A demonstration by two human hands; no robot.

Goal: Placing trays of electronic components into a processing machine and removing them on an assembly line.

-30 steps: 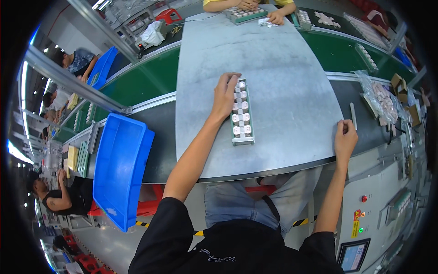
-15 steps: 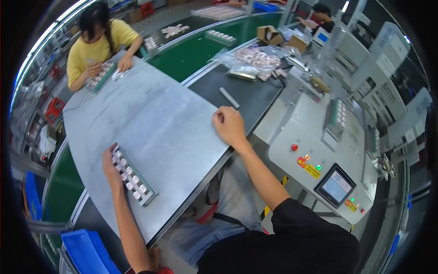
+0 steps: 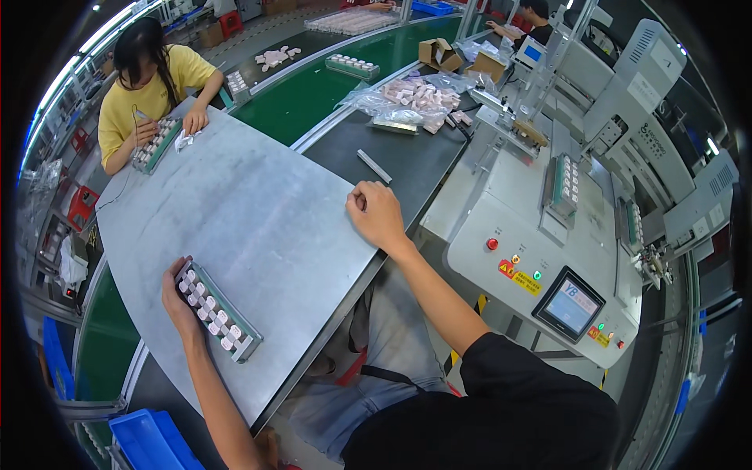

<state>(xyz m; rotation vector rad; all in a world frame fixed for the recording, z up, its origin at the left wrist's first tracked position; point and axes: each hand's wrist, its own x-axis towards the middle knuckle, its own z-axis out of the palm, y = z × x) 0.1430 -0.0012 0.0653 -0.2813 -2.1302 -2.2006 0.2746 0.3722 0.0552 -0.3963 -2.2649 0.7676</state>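
On the near left of the grey metal table (image 3: pixel 258 196) lies a long green-and-metal tray (image 3: pixel 222 300) with rows of small pinkish-white pieces (image 3: pixel 208 313). Along its left side and far corner my left hand (image 3: pixel 178 299) is wrapped, thumb side up, holding the tray against the tabletop. My right hand (image 3: pixel 377 215) rests on the table's right edge, fingers curled into a loose fist with no object visible in it. Beyond it, a narrow pale bar (image 3: pixel 374 166) lies on the dark side surface.
Across the table a person in yellow (image 3: pixel 149 98) works on a similar tray (image 3: pixel 157 145). Plastic bags of pale pieces (image 3: pixel 423 98) stand by a green conveyor (image 3: pixel 313 94). At right is a white machine (image 3: pixel 470 243) with buttons and a screen (image 3: pixel 569 304); blue bins (image 3: pixel 153 442) sit lower left.
The whole view has shifted slightly, so most things sit a little further left. The machine's screen shows a different page. Both my hands keep their places on tray and table edge.
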